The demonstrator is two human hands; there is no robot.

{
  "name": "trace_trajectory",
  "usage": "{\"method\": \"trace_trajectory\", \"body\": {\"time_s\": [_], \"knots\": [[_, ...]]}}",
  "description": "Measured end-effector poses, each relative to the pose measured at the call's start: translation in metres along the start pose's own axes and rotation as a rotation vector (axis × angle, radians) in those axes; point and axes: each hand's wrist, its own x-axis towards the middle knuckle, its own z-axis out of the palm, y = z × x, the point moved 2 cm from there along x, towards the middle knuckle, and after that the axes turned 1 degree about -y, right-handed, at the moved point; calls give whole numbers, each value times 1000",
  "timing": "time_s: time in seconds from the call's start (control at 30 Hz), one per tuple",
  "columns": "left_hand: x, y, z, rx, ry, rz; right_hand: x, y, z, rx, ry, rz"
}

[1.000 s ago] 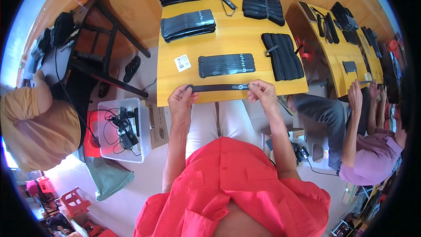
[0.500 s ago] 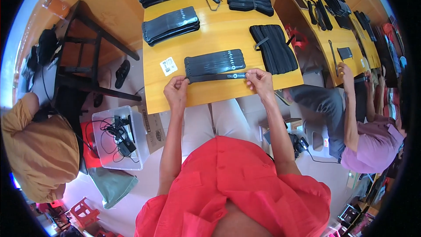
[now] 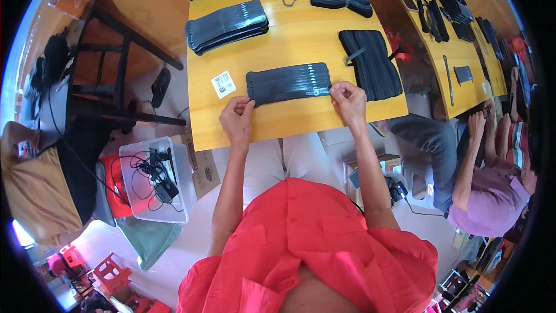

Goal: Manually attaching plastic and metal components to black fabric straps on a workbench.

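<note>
On my left: clear plastic bin (image 3: 184, 178), tangled black cables (image 3: 153, 167) inside; green bag (image 3: 148, 240) near it, red stool (image 3: 111, 275) beyond. On my right: co-worker (image 3: 487, 200) in purple.

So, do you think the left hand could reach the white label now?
Probably yes: only bare tabletop separates the left hand from the white label, though that hand touches black strips.

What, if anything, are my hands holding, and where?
Seemingly the black strap along the near edge of the stack: left hand at its left end, right hand at its right.
</note>
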Motion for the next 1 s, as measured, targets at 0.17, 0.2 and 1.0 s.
{"method": "trace_trajectory", "body": {"time_s": [0.17, 0.2, 1.0], "knots": [[1, -1, 2, 31, -9, -2, 3, 7, -1, 12, 9, 3], [1, -1, 1, 35, -7, -4, 3, 7, -1, 25, 7, 37], [2, 4, 2, 103, 16, -19, 2, 3, 3, 71, 42, 78]]}}
